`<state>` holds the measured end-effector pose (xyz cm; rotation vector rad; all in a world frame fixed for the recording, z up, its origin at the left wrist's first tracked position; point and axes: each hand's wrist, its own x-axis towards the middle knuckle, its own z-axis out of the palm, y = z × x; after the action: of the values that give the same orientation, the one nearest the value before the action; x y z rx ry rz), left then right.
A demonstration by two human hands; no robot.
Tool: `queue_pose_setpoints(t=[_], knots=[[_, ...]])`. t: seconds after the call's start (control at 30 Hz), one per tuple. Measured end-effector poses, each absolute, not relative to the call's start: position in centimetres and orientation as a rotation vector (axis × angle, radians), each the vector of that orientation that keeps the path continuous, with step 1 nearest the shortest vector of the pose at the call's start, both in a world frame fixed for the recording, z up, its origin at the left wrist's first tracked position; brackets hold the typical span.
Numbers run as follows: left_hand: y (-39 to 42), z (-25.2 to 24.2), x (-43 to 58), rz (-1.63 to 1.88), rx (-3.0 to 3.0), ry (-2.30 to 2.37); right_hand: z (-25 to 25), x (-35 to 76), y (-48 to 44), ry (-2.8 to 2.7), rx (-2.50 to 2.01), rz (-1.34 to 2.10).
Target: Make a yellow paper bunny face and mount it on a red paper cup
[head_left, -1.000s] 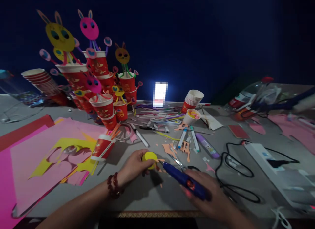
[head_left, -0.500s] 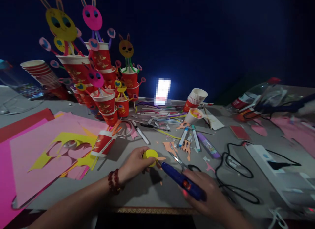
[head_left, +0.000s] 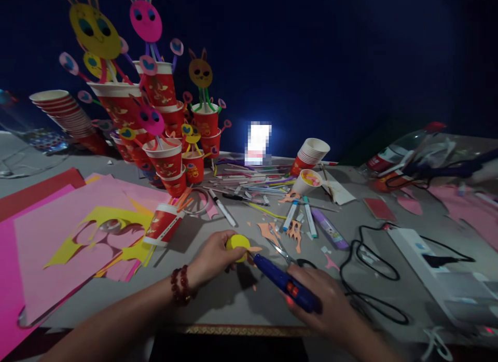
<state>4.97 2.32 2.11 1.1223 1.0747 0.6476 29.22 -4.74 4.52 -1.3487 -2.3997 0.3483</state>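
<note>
Holding: left hand [head_left: 213,258] is pinching a yellow disc [head_left: 237,244] by its near rim. The fingers are closed on it, and the disc is sitting low over the desk [head_left: 233,305], near the front edge.
Right hand [head_left: 322,310]: is wrapping a blue glue gun [head_left: 286,284], fingers closed round the body, with a red light glowing by the palm.
Nozzle: is pointing at the disc's right edge. It is either touching or just beside it; can't tell which.
Orange scrap [head_left: 256,249]: is sticking out at that same edge, right by the nozzle.
Disc handling: I'm reading it as paper or foam, so light and floppy. The rim opposite the nozzle is looking like the hold point, with a flat pinch and no hard squeeze.
Glue gun handling: I'm judging it stiff, light plastic with a tip that is likely hot. The body grip, well back from the tip, is looking right.
Nearby: scissors [head_left: 286,255] are lying just behind the glue gun. A red cup [head_left: 163,224] is lying on its side to the left of the left hand. A black cord [head_left: 365,268] is looping off to the right.
</note>
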Motion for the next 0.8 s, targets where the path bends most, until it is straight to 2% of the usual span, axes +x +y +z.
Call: queue_pose_setpoints(t=[0.8], knots=[[2.32, 2.04, 4.98, 0.623, 1.154, 1.095, 5.12, 28.91, -4.59, -2.456, -1.324, 0.3]])
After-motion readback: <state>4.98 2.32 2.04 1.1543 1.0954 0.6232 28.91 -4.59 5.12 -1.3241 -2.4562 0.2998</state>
